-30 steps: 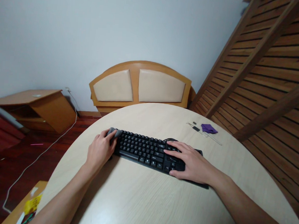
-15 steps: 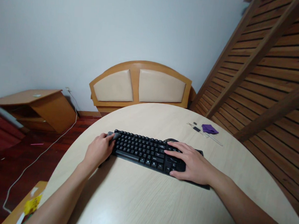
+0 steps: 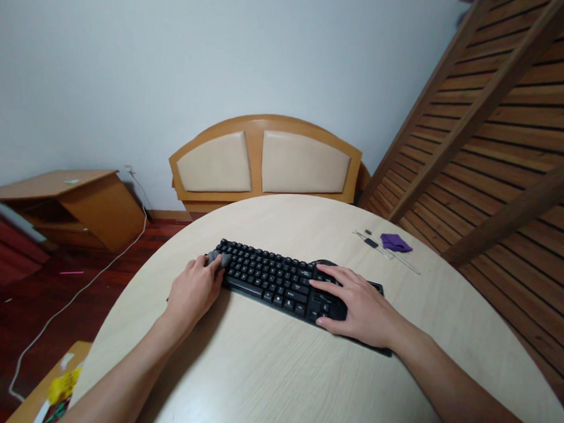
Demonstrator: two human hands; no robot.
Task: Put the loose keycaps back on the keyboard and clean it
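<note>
Leftmost: one brown wooden cabinet [image 3: 89, 201]; beside it, one white cord [image 3: 71, 306] trailing over the floor. Left hand [image 3: 195, 288]: palm down, forearm slanting in from the near left, fingers bunched on a soft grey wad [image 3: 224, 260] at the left end of the keyboard [image 3: 267, 278]. Keyboard: black, flat on the pale round desk [image 3: 274, 382], slightly askew. Progress, by judgement: rubbing under way at that left end; keys toward the right probably remaining, though finished keys cannot be told from others. Right hand [image 3: 361, 309]: palm down, fingers spread wide over the keyboard's right end, thumb toward the near edge, apparently steadying it rather than gripping. Farther right, well apart from the wad: one small dark block [image 3: 370, 243], one folded purple cloth [image 3: 395, 243]. Rightmost: slatted wooden panel [image 3: 515, 125].
</note>
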